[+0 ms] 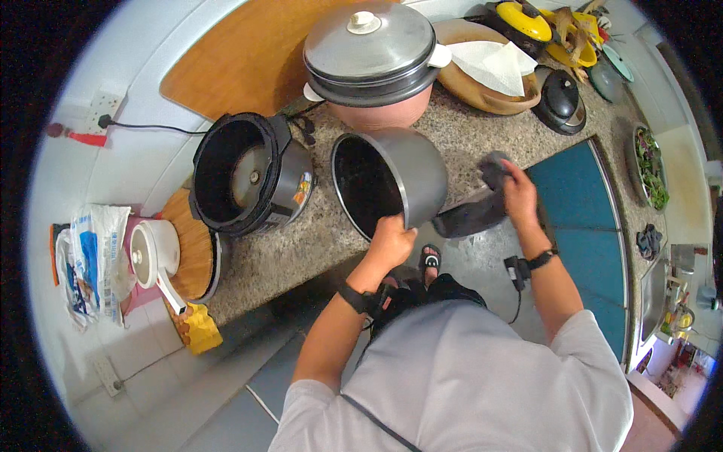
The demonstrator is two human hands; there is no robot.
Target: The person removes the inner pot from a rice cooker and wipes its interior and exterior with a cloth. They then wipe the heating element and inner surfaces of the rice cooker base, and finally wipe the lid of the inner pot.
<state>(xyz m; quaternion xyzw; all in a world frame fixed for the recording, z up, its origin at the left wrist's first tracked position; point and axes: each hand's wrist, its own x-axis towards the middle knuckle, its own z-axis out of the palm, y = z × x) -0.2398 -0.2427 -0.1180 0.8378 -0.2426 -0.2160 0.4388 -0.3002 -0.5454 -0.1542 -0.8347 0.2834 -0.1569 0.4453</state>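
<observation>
My left hand (pixel 392 244) grips the rim of a dark grey inner cooking pot (pixel 421 164). The pot is tilted, its mouth facing left toward the pressure cooker body. My right hand (pixel 519 195) holds a dark cloth (pixel 471 217), blurred and hanging beside the pot's right side, apart from it. Left of the pot, an electric pressure cooker body (pixel 291 181) stands on the granite counter with no lid on it, and a metal heating plate (pixel 252 176) shows at its bottom.
Behind the pot stands a large lidded pot (pixel 375 110). A wooden bowl (pixel 446 85) holds white paper, near a black lid (pixel 562 101). A white electric pot (pixel 155 248) is at left. A plate of leafy greens (pixel 649 169) lies right. A power cord (pixel 161 130) runs from the wall socket.
</observation>
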